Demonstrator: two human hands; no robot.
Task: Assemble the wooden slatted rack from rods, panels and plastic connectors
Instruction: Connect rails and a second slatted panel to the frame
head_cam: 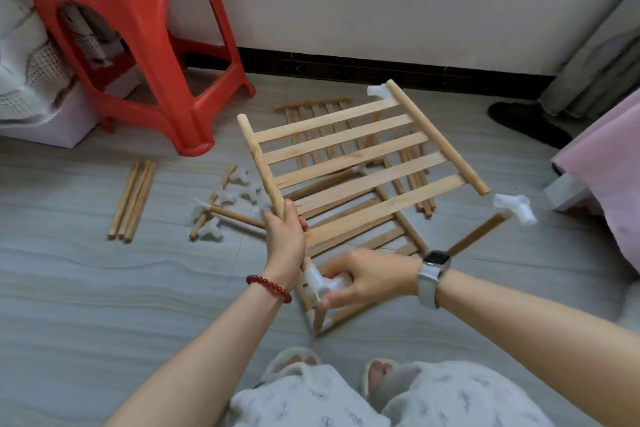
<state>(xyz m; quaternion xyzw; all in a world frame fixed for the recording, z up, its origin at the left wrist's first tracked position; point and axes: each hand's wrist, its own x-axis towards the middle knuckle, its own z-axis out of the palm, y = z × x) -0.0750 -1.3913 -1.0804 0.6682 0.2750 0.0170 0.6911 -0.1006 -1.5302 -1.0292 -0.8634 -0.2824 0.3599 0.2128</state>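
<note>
From the head camera, the left hand (285,236) wraps its fingers round the near side rod of a slatted panel (360,163), which is held tilted above the floor. The right hand (363,276) pinches a white plastic connector (323,282) at that rod's lower end. Another connector (377,91) sits on the panel's far corner. A rod tipped with a third connector (514,209) juts out behind the right wrist (its near end hidden by the watch). Under the panel lie more slatted panels (313,114); loose rods (133,199) and spare connectors (239,192) lie left, near a red stool (138,28).
</note>
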